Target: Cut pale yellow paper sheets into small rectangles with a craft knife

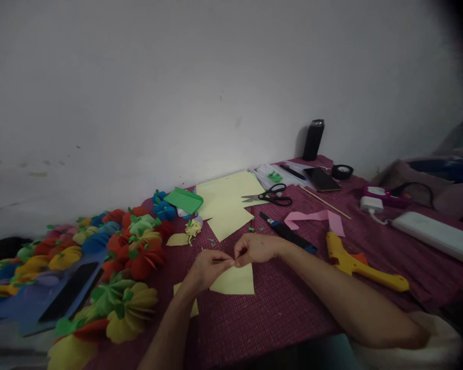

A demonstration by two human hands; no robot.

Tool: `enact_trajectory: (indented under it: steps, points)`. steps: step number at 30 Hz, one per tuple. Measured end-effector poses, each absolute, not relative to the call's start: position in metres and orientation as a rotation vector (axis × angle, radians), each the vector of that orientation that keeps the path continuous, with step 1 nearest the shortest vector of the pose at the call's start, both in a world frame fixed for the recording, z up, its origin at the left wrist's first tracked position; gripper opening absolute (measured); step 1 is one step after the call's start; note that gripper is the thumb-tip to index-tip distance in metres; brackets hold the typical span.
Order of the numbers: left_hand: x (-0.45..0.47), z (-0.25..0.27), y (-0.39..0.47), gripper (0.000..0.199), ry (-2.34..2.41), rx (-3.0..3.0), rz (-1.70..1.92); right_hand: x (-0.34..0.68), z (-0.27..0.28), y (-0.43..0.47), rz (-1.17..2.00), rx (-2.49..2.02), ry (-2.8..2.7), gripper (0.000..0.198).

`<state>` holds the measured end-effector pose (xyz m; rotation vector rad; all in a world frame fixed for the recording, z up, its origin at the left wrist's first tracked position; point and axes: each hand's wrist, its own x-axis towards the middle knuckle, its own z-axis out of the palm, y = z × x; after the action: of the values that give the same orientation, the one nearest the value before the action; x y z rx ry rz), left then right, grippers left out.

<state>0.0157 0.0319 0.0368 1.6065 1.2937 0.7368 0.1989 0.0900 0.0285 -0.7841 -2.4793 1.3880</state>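
Both my hands meet over the front middle of the table, fingertips pinched together and touching. My left hand [211, 268] is closed, thumb against fingers. My right hand [254, 248] is bent down into a pinch at the same spot; whatever sits between the fingertips is too small or hidden to name. Directly under them is a pale yellow felt piece [235, 282], its upper part covered by my hands. Another small yellow felt scrap [195, 308] lies partly behind my left forearm. Beyond my fingers is a larger yellow felt piece [231, 223] with a cut edge.
Black scissors [272, 195] rest on a yellow felt sheet [224, 185]. A blue-black cutter [289, 234], pink strip [316, 218] and yellow glue gun [362, 267] lie right. Many colourful felt flowers [139, 246] crowd the left. A phone [322, 179] and dark can [314, 140] are at the back.
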Motion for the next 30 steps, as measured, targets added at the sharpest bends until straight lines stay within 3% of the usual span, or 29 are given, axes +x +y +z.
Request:
enact_trajectory:
  steps: [4,11,18,21,26,30]
  points:
    - [0.011,0.039,0.033,0.017,1.315,1.64,0.715,0.201,0.032,0.092,1.424,-0.803,-2.435,0.019]
    - [-0.01,0.042,0.04,0.018,1.389,1.199,1.141,0.225,0.042,0.108,1.585,-0.85,-2.233,0.023]
    - [0.0,0.047,0.039,0.042,1.164,1.008,1.348,0.211,0.039,0.105,1.611,-0.879,-1.789,0.024]
    - [0.006,0.05,0.034,0.043,1.201,1.092,1.244,0.202,0.037,0.096,1.697,-0.829,-1.921,0.025]
    - [0.004,0.048,0.031,0.025,1.342,1.315,0.836,0.2,0.037,0.091,1.727,-0.829,-2.112,0.025]
    - [0.003,0.047,0.031,0.027,1.332,1.329,0.823,0.204,0.038,0.095,1.812,-0.852,-2.075,0.025]
